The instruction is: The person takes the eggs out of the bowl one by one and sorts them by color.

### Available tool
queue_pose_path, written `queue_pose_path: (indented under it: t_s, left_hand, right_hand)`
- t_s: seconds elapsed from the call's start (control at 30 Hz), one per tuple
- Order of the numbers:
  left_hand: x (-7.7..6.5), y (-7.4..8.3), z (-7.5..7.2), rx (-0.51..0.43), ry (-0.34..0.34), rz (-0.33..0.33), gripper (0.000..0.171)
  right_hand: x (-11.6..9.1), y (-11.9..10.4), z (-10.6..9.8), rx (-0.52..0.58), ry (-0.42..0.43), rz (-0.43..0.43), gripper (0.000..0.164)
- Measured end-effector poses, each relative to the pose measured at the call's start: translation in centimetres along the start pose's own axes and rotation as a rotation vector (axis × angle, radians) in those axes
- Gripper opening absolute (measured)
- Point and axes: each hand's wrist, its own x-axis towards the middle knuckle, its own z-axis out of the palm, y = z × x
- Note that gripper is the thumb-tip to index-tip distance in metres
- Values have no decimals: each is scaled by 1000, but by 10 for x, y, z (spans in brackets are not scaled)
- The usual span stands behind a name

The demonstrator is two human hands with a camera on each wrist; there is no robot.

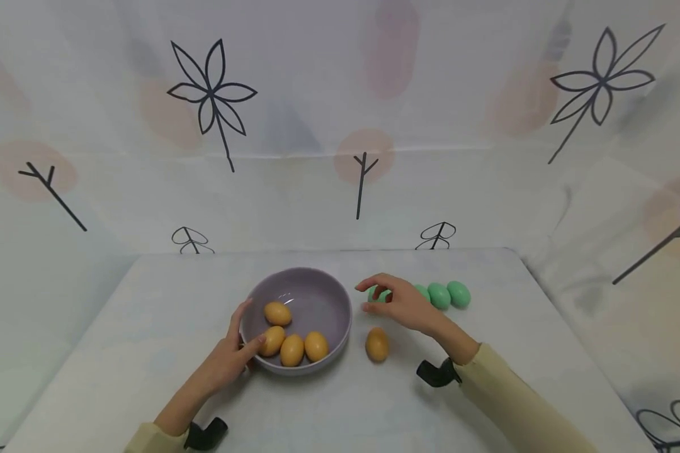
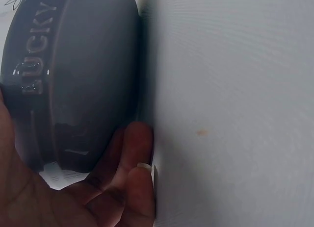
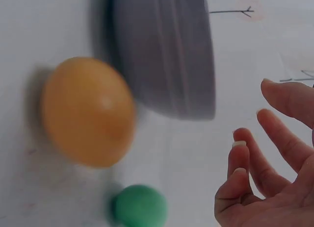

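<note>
My left hand (image 1: 226, 357) grips the near left side of a greyish-purple bowl (image 1: 320, 302), its thumb over the rim and other fingers against the outer wall. Several orange-yellow eggs (image 1: 292, 350) lie inside; the thumb tip overlaps one, and whether it touches cannot be told. Raised lettering marks the bowl's side (image 2: 37, 65) in the left wrist view. Nothing is in my right hand (image 1: 410, 307), held above the table right of the bowl with fingers loosely bent and apart. Below it a single orange-yellow egg (image 1: 377, 345) rests on the table, large in the right wrist view.
Several green eggs (image 1: 439, 296) form a row behind the right hand, which partly hides them. A white cloth covers the table (image 1: 351, 415). At the back hangs a patterned curtain (image 1: 294, 201). Dark devices (image 1: 437, 373) are strapped at both wrists.
</note>
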Motion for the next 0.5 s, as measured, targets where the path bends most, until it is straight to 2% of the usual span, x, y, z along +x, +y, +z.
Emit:
queue_pose_path:
  t_s: [0.3,0.5]
  left_hand:
    - [-1,-1,1,-15,2,0,79]
    - [-1,-1,0,-5,2,1,78]
  right_hand:
    - [53,-34,12,46,-195,-79,33]
    - [86,-49,29,66,-311,-139,29]
